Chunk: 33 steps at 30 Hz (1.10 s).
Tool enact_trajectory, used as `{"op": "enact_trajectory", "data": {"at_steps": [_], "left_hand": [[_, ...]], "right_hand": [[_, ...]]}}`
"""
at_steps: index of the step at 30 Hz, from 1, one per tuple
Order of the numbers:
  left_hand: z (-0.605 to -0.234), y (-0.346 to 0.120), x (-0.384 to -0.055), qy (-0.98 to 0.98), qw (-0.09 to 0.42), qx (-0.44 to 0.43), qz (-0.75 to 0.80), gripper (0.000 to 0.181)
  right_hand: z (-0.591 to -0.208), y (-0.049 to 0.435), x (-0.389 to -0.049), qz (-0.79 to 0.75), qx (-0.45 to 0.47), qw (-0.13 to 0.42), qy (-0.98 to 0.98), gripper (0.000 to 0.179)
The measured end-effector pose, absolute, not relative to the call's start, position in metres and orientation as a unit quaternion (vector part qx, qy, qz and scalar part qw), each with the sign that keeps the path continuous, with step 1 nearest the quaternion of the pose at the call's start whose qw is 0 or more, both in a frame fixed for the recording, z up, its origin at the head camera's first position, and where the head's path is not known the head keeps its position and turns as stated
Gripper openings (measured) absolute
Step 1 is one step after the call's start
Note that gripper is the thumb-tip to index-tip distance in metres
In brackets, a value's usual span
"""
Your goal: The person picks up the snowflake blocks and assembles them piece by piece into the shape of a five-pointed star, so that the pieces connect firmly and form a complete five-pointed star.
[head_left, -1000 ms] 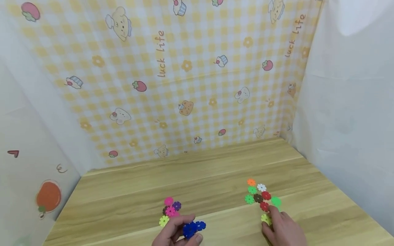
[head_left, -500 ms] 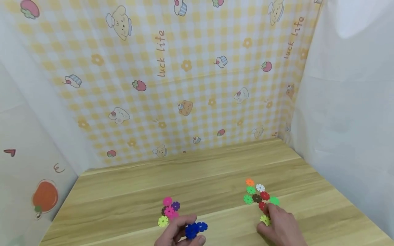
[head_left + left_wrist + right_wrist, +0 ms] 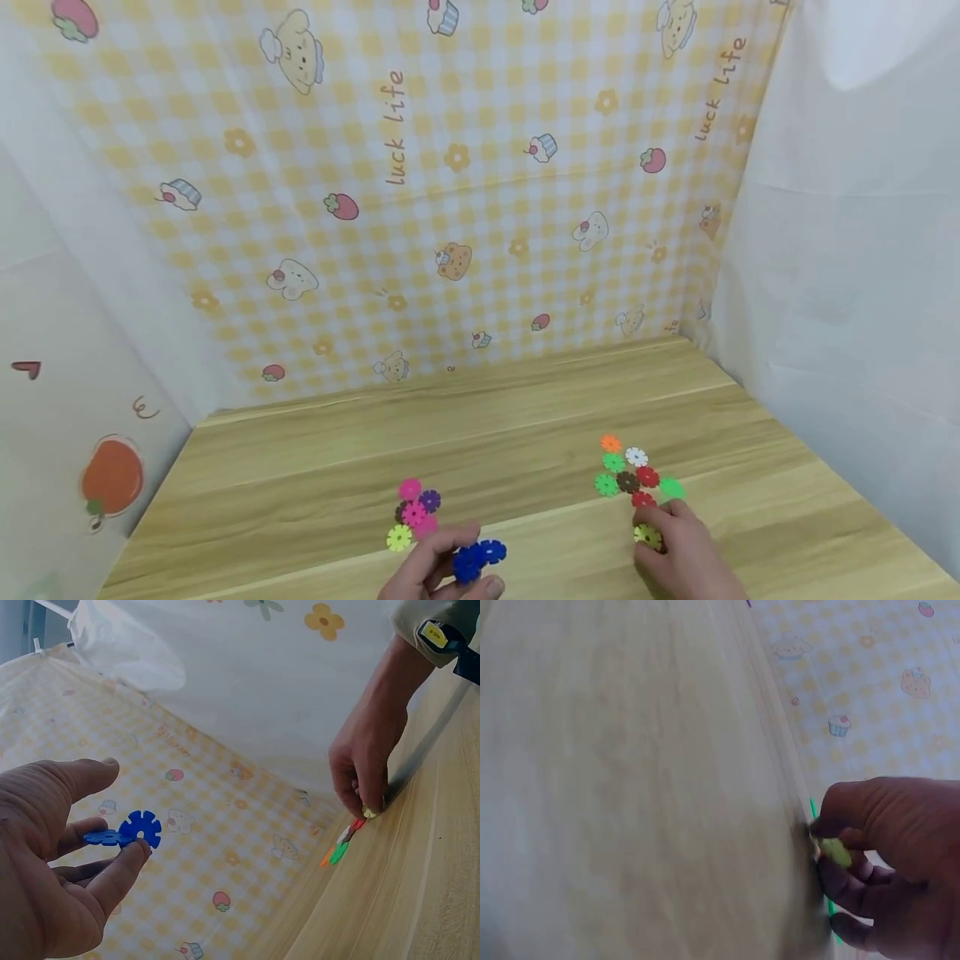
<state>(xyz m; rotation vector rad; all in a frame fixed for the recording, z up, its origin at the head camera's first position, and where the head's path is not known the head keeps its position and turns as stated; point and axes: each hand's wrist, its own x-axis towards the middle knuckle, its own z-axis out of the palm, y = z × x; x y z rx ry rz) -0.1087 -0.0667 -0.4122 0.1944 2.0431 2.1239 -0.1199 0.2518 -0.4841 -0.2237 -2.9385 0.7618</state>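
Desk (image 3: 525, 425): wood-grained, carrying two groups of flat notched discs, one to your left and one to your right.
Left hand (image 3: 426, 571): yours is in front of you near the left group, gripping blue discs (image 3: 468, 564) at the fingertips, clear of the surface.
Blue joint: in your left wrist view at least two of these discs meet at an angle, one facing that camera, the other nearly edge-on.
Right hand (image 3: 682, 546): yours is down at the near end of the right group, finger and thumb narrowed on a yellow disc (image 3: 647, 537).
Yellow piece: tilted between your fingertips in the right wrist view; you cannot tell whether its edge touches the wood.
Left group: a pink disc (image 3: 410, 489) farthest from you, a purple disc (image 3: 430, 500) just beside it, more pink and a dark one bunched close, and a second yellow disc (image 3: 399, 537) nearest you.
Right group: an orange disc (image 3: 611, 443) at the far end, then a white disc (image 3: 637, 457), a brown disc (image 3: 627, 482), and several green and red ones, a red disc (image 3: 642, 500) lying just beyond your fingers.
Backdrop: yellow-and-white checked cloth (image 3: 495, 200) behind.
Right cuff: pale sleeve (image 3: 416, 626) with a dark strap.
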Motion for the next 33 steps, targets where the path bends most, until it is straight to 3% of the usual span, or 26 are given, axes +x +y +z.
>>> {"op": "enact_trajectory", "data": {"at_steps": [5, 8, 12, 16, 21, 24, 27, 30, 33], "left_hand": [[-0.414, -0.068, -0.11, 0.683, 0.104, 0.059, 0.721, 0.051], [-0.412, -0.065, -0.109, 0.688, 0.08, 0.083, 0.717, 0.046], [-0.408, -0.06, -0.105, 0.685, 0.054, 0.101, 0.719, 0.04], [-0.404, -0.057, -0.104, 0.683, 0.036, 0.114, 0.72, 0.031], [-0.407, -0.06, -0.106, 0.687, 0.03, 0.157, 0.709, 0.02], [-0.41, -0.065, -0.108, 0.663, 0.063, 0.188, 0.722, 0.02], [-0.415, -0.069, -0.109, 0.641, 0.057, 0.275, 0.714, 0.021], [-0.418, -0.069, -0.109, 0.614, 0.028, 0.361, 0.702, 0.029], [-0.42, -0.067, -0.108, 0.6, 0.01, 0.385, 0.702, 0.033]], "right_hand": [[-0.47, 0.253, -0.107, 0.395, -0.131, 0.042, -0.908, 0.023], [-0.453, 0.241, -0.095, 0.528, -0.146, 0.064, -0.834, 0.029], [-0.427, 0.222, -0.083, 0.637, -0.109, 0.042, -0.762, 0.04], [-0.408, 0.201, -0.078, 0.683, -0.059, -0.014, -0.728, 0.048], [-0.4, 0.18, -0.075, 0.696, 0.042, -0.017, -0.716, 0.04], [-0.401, 0.17, -0.075, 0.65, 0.186, 0.061, -0.734, 0.039], [-0.404, 0.162, -0.077, 0.555, 0.294, 0.189, -0.755, 0.044], [-0.406, 0.156, -0.078, 0.455, 0.319, 0.299, -0.775, 0.045], [-0.407, 0.15, -0.077, 0.411, 0.305, 0.35, -0.784, 0.043]]}}
